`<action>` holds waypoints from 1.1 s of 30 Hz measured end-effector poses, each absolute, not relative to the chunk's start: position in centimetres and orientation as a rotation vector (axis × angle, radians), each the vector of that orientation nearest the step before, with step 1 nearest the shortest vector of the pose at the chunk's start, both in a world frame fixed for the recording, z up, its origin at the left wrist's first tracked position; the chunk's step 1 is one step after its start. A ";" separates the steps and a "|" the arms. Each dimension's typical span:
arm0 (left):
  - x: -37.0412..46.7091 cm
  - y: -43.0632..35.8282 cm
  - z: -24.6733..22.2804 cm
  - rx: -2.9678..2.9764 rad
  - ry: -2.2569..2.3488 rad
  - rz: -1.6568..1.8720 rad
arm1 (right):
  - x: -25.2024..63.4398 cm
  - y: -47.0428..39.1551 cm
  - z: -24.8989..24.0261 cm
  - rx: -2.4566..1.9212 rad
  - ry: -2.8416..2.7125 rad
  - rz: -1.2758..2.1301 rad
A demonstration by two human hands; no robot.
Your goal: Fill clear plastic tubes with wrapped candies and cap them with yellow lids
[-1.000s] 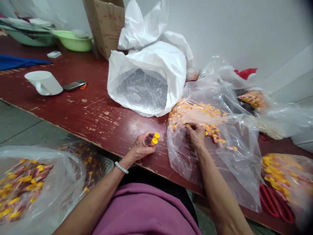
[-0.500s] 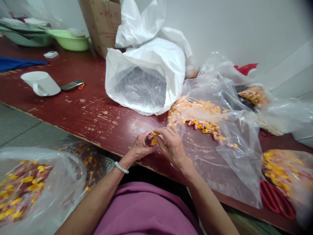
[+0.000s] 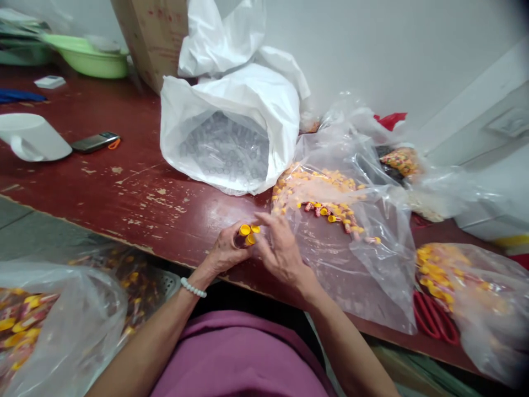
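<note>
My left hand is wrapped round several small tubes with yellow caps, held upright over the front edge of the table. Close beside them is my right hand, its thumb and fingers apart next to the caps. To the right, a clear plastic bag lies open with many small red-and-white pieces with yellow caps spilling at its mouth. Behind my hands a white bag gapes open, full of clear plastic tubes.
On the dark red table stand a white mug, a phone-like device, a green basin and a cardboard box. Red-handled scissors lie by another filled bag. Lower left, a bag holds more yellow-capped pieces.
My right fingers have come off the yellow-capped tubes and spread apart. More yellow caps now show in my left hand. The view has shifted to the right.
</note>
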State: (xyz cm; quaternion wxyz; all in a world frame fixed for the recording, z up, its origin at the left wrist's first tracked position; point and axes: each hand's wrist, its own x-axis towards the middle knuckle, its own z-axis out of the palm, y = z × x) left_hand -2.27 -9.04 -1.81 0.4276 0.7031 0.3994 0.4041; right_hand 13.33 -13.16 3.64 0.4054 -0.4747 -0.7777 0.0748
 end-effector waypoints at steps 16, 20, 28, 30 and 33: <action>-2.1 -9.2 -1.6 1.732 1.042 1.014 | 27.7 -4.3 -0.4 -2.147 -1.544 -0.064; -2.0 -9.3 -1.2 1.696 1.040 1.006 | 24.3 -8.0 1.3 -1.966 -1.483 0.091; -2.1 -8.9 -1.6 1.709 1.014 1.002 | 11.5 -14.0 3.2 -1.209 -1.636 0.400; -2.2 -8.8 -2.0 1.741 1.010 1.021 | 10.5 -13.7 2.9 -1.174 -1.754 0.279; -2.2 -8.8 -2.2 1.771 1.037 1.051 | 10.7 -13.3 2.9 -1.138 -1.848 0.214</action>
